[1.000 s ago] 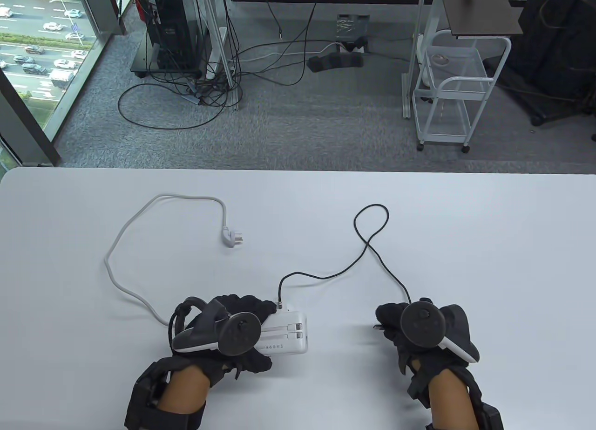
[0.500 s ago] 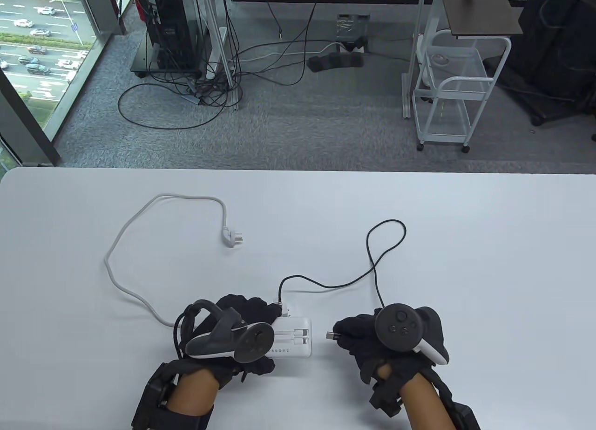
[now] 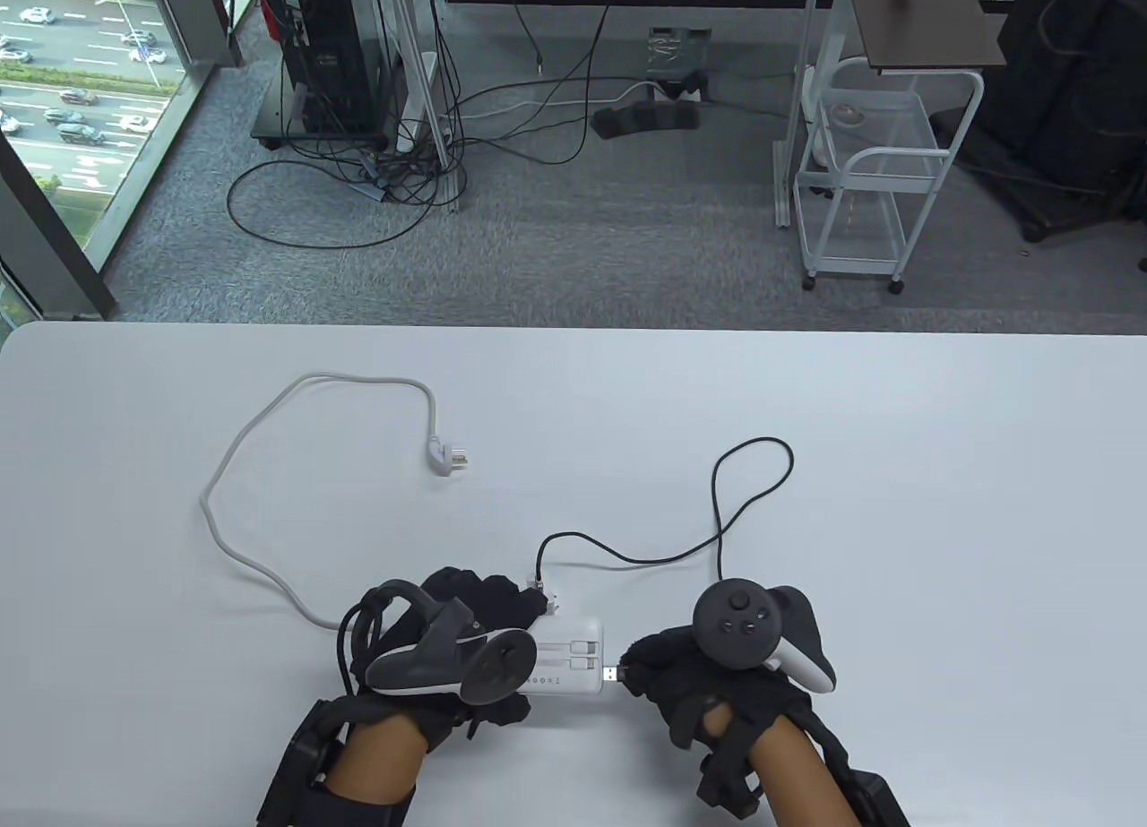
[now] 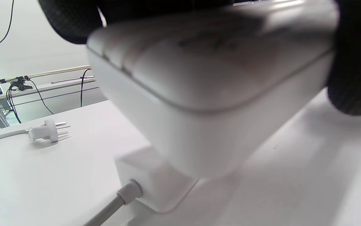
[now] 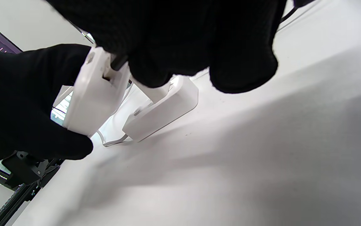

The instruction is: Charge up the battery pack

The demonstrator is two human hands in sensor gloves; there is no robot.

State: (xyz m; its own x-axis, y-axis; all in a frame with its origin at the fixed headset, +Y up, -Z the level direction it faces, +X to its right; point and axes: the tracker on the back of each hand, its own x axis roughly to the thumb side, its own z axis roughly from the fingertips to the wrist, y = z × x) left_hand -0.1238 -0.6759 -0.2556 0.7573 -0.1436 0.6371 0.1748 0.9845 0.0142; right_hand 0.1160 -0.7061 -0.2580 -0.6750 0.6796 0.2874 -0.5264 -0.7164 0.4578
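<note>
Gripping the white battery pack just above the table, the left hand faces the right hand, which pinches the black cable's plug at the pack's near end.

A white, rounded rectangular plastic battery pack is lifted clear of the pale surface, near its front edge, gripped by the left hand. Its top face shows two slots with stowed cable ends and a row of small dots. A thin black charging cable loops across the surface; its silver USB plug, pinched by the right hand, touches the pack's right end. The cable's other end sits in a white power strip lying on the surface beneath the pack.
</note>
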